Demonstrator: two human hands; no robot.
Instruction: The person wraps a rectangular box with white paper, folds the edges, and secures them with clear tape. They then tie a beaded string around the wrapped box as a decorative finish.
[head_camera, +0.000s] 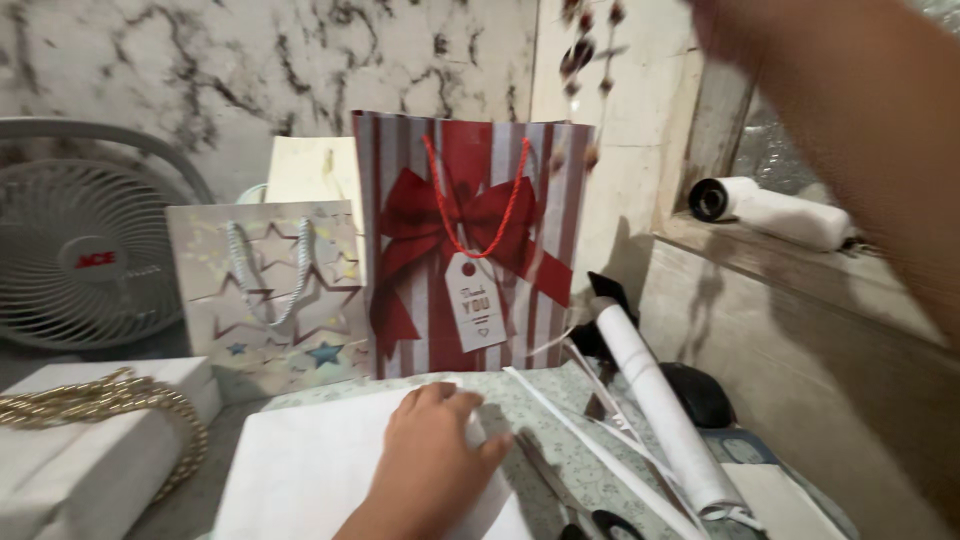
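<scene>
- The background is a marbled wall with dark veins, and the things lie on a desk (215, 470) in front of it.
- The left hand (432, 458) lies flat with spread fingers, palm down, on a white sheet of paper (300, 470); it pinches nothing.
- The white sheet lies in front of the red striped gift bag (470, 245), on the near middle of the desk, over a pale patterned paper (560, 430).
- I judge the sheet as light, thin and soft; it slides and creases easily, so a flat palm holds it best, and an edge or corner is the place to lift it.
- The right arm is raised high at the upper right, blurred; the right hand (715, 25) is cut by the frame edge, so I cannot tell if it is closed or spread.
- Scissors (580, 505) lie just right of the left hand, and a white paper roll (660, 410) lies farther right.
- Left of the red bag stands a silver star bag (270, 300), then a fan (80, 250).
- A white wrapped box (90, 460) with gold cord (110, 400) lies at far left.
</scene>
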